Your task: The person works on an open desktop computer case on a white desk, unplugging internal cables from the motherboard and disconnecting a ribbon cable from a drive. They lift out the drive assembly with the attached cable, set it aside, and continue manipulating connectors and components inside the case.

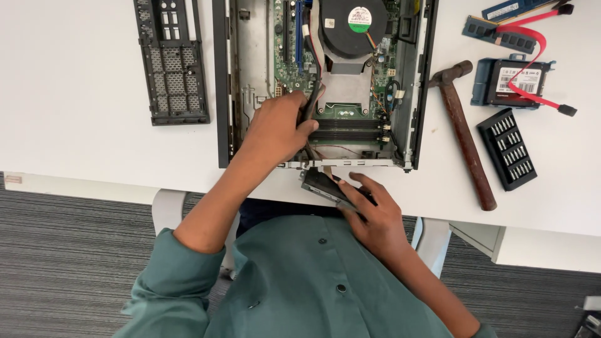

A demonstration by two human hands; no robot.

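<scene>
The open computer case (325, 81) lies at the top middle of the frame on the white surface (75, 94). The left hand (275, 128) reaches inside it, its grip clamped on a bundle of cables (311, 106) beside the circuit board (291, 62). The right hand (369, 209) at the case's near edge has its grip closed on a flat dark drive (322, 186). A hammer (463, 131) lies to the right, well apart, with a black bit set (507, 148) beside it.
</scene>
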